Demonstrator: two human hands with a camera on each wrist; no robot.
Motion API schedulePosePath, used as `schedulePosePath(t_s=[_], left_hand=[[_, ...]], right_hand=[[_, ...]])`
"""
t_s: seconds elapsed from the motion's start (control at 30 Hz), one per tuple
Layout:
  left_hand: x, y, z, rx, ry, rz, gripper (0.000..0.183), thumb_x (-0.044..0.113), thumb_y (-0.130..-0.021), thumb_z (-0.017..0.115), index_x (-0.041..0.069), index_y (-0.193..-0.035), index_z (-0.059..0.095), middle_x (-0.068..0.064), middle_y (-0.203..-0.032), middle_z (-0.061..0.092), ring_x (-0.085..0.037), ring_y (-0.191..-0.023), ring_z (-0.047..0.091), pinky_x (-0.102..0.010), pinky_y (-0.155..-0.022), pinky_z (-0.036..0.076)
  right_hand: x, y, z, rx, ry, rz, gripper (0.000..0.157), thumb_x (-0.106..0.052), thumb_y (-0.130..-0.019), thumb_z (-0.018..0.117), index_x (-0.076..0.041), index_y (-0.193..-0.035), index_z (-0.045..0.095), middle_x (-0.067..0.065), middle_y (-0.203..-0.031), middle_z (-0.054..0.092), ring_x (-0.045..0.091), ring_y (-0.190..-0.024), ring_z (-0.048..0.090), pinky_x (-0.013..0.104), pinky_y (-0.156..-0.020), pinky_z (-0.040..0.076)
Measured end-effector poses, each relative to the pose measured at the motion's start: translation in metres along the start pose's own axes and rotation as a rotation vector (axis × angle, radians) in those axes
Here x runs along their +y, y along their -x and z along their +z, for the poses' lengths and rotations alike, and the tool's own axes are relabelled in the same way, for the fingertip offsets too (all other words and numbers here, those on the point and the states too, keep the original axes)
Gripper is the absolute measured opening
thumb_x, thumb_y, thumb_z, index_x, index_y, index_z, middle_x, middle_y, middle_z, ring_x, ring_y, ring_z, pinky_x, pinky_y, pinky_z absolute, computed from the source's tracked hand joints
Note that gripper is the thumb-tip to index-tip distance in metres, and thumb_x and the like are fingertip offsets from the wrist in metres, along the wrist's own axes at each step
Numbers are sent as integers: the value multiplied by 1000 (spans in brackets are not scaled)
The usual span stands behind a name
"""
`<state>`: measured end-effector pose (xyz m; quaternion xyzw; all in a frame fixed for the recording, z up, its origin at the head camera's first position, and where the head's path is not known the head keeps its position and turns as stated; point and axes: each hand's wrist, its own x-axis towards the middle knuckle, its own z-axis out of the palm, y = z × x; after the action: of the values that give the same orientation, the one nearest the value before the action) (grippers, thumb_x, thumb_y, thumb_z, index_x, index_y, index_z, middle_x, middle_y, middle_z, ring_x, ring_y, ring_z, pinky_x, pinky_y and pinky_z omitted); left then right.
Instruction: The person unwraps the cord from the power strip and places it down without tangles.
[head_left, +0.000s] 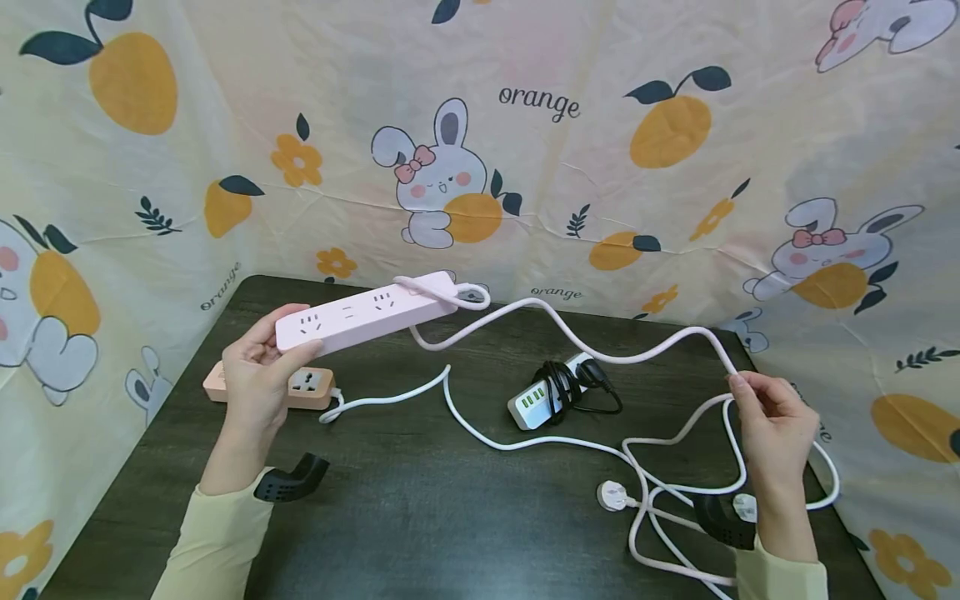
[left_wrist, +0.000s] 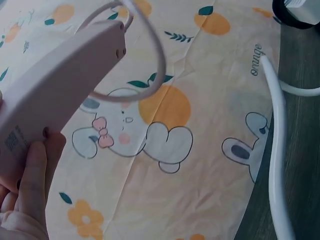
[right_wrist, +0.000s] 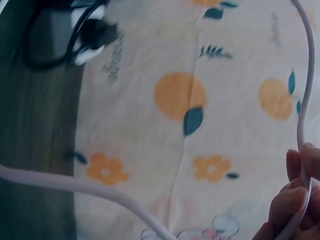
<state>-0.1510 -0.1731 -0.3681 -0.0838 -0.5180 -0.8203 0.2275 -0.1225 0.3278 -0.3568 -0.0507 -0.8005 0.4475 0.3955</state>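
Observation:
My left hand (head_left: 258, 367) grips one end of a pinkish-white power strip (head_left: 360, 315), raised above the table and tilted up to the right. Its own cord (head_left: 585, 348) is looped once around the strip's far end, as the left wrist view also shows. From there the cord runs across to my right hand (head_left: 776, 425), which pinches it between thumb and fingers. Below the right hand, white cords lie in loose loops, with a round white plug (head_left: 612, 496) beside them. Behind the left hand, an orange-sided power strip (head_left: 311, 387) lies on the table, partly hidden.
A small white USB charging strip (head_left: 534, 406) wrapped in its black cord (head_left: 558, 387) lies mid-table. The orange-sided strip's white cord (head_left: 480, 435) crosses the dark table (head_left: 420, 517) toward the loops at right. A printed cloth (head_left: 540, 183) hangs behind the table.

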Motion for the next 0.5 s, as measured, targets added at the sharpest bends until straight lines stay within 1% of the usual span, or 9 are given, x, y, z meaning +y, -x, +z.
schedulePosePath(t_s=[0.03,0.07,0.13,0.23,0.37,0.43,0.5], left_hand=[[1,0,-3,-6,17,3,39,-30,-72,56,-12,-105,63,-13,-98,66,-18,-88,63,-24,-74,54],[2,0,-6,-14,37,6,38,-30,-72,56,-13,-105,62,-14,-98,66,-18,-88,63,-24,-74,54],[3,0,-13,-27,71,11,36,-30,-73,54,-15,-106,61,-15,-99,65,-19,-89,63,-24,-74,54],[5,2,-26,-39,68,7,36,-29,-75,53,-16,-108,59,-14,-100,64,-18,-90,63,-24,-75,54],[8,7,-47,-40,39,-8,37,-30,-76,50,-16,-109,59,-14,-101,63,-17,-89,63,-22,-74,54],[9,11,-57,-36,19,-13,38,-31,-76,49,-14,-108,61,-13,-101,63,-17,-89,63,-21,-73,54],[11,14,-67,-23,6,-18,39,-32,-75,49,-13,-108,62,-13,-101,63,-17,-88,62,-21,-73,54]], right_hand=[[4,-1,-3,16,19,15,12,4,-84,65,16,-87,66,-15,-66,53,4,-56,41,12,-48,33],[7,-1,-5,31,46,33,14,2,-85,65,15,-87,66,-16,-65,52,4,-55,41,12,-48,33],[12,-3,-10,67,64,63,16,0,-84,66,16,-87,66,-18,-63,52,2,-53,40,11,-47,33],[21,-6,-17,109,75,125,17,-2,-85,66,15,-88,66,-20,-62,53,1,-52,40,10,-47,33],[30,-10,-26,160,43,200,9,-3,-84,67,6,-83,71,-21,-62,55,-1,-52,42,9,-47,35],[34,-12,-30,179,35,230,8,-3,-84,67,1,-82,72,-21,-63,56,-2,-52,43,8,-47,35],[35,-13,-33,190,45,255,10,-5,-85,66,-9,-78,74,-21,-63,56,-1,-53,44,8,-47,35]])
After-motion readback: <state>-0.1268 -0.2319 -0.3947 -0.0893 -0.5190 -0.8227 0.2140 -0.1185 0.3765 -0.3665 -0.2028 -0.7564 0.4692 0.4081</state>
